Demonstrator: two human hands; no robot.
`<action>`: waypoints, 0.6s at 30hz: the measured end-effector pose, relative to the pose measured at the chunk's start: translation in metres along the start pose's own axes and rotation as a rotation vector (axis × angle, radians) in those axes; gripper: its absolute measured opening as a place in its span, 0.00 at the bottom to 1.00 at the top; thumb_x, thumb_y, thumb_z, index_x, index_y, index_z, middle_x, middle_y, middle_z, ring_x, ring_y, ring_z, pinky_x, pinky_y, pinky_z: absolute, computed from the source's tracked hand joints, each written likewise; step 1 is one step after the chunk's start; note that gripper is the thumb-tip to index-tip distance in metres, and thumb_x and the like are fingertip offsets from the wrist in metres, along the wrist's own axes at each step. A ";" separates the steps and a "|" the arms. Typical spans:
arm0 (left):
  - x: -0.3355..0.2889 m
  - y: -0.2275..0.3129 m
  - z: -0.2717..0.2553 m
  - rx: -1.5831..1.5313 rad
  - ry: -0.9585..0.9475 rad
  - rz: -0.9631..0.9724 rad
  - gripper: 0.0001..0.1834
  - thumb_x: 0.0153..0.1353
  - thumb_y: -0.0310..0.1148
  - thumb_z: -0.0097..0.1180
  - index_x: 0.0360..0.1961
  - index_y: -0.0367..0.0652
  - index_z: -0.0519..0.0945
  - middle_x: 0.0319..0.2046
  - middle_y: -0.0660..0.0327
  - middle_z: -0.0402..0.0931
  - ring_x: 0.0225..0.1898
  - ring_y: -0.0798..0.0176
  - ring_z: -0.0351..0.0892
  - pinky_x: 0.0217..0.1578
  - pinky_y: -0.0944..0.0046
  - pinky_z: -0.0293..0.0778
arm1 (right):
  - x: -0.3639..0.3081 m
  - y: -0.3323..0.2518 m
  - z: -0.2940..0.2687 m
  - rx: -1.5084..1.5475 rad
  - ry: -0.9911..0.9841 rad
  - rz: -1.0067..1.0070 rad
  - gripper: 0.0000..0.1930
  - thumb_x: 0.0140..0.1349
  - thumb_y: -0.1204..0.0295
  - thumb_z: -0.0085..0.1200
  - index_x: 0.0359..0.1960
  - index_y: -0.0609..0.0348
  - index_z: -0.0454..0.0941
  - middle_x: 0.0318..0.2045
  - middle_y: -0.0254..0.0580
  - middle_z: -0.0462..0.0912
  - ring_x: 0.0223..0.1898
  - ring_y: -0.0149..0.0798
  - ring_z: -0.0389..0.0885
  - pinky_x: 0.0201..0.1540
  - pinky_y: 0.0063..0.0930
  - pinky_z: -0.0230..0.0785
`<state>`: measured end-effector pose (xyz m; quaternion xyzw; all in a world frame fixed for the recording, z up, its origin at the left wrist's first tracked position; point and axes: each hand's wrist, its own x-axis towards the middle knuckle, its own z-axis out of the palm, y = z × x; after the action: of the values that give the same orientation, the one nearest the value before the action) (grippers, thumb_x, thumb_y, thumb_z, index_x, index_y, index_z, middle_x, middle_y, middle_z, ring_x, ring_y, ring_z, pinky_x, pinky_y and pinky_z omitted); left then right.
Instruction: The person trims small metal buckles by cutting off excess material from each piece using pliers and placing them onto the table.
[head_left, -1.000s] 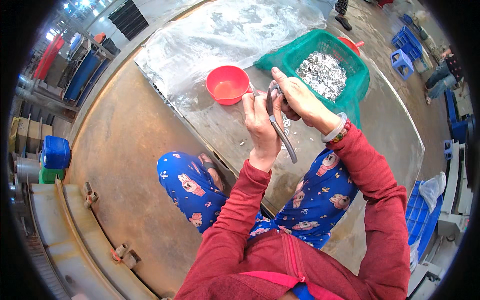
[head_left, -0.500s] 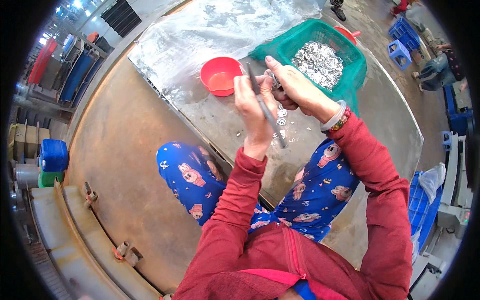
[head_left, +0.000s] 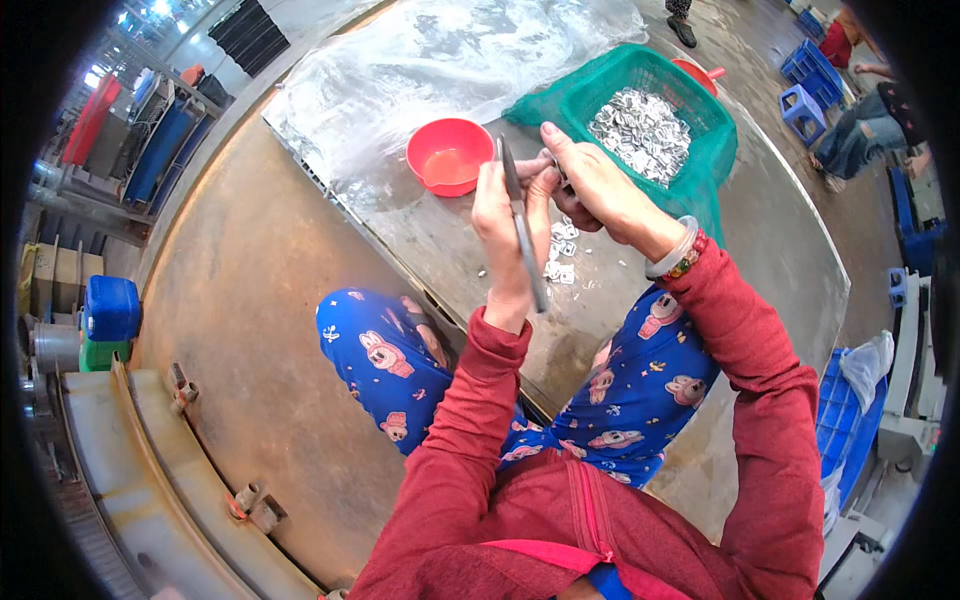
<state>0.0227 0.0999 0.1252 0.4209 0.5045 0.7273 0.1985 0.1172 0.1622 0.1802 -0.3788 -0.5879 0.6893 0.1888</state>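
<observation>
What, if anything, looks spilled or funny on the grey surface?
Some small silvery pieces lie loose on the grey surface beside the left hand, while lots of similar-looking ones sit in the green basket. It looks a bit spilled, though maybe it's on purpose.

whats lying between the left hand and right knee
Several small silver pieces lie on the grey surface between left hand and right knee, seen in the head view.

Leaning in, I see the left hand (head_left: 500,222) gripping a slim dark tool (head_left: 524,225), close against the right hand (head_left: 612,198), whose contents I can't make out. Small metal pieces (head_left: 562,252) lie loose beneath on the grey desk (head_left: 790,240). Beyond sit a red bowl (head_left: 447,165) and, farther right, a green basket (head_left: 612,74) heaped with silvery pieces (head_left: 640,135), near clear plastic sheeting (head_left: 450,60)
</observation>
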 end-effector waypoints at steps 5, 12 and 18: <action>-0.012 0.001 0.016 0.399 0.237 0.394 0.08 0.58 0.25 0.56 0.36 0.32 0.74 0.28 0.51 0.71 0.31 0.50 0.73 0.31 0.57 0.68 | 0.002 -0.001 0.004 0.019 0.005 -0.016 0.28 0.67 0.43 0.33 0.22 0.53 0.69 0.08 0.23 0.56 0.08 0.21 0.47 0.11 0.19 0.38; -0.002 0.002 0.008 0.403 0.179 0.310 0.08 0.60 0.28 0.55 0.33 0.33 0.74 0.27 0.51 0.69 0.29 0.50 0.72 0.31 0.56 0.67 | 0.000 -0.006 0.009 -0.073 0.014 -0.131 0.28 0.67 0.44 0.34 0.22 0.55 0.70 0.09 0.22 0.55 0.08 0.20 0.48 0.11 0.19 0.39; 0.001 0.000 0.004 0.224 0.153 0.161 0.06 0.59 0.26 0.55 0.32 0.34 0.73 0.27 0.53 0.69 0.29 0.54 0.72 0.32 0.59 0.68 | 0.001 0.002 0.009 -0.004 0.043 -0.039 0.28 0.67 0.43 0.34 0.23 0.55 0.70 0.09 0.22 0.54 0.09 0.21 0.47 0.12 0.19 0.38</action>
<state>0.0261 0.1026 0.1263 0.4229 0.5608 0.7099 0.0526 0.1100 0.1566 0.1779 -0.3821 -0.5925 0.6761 0.2141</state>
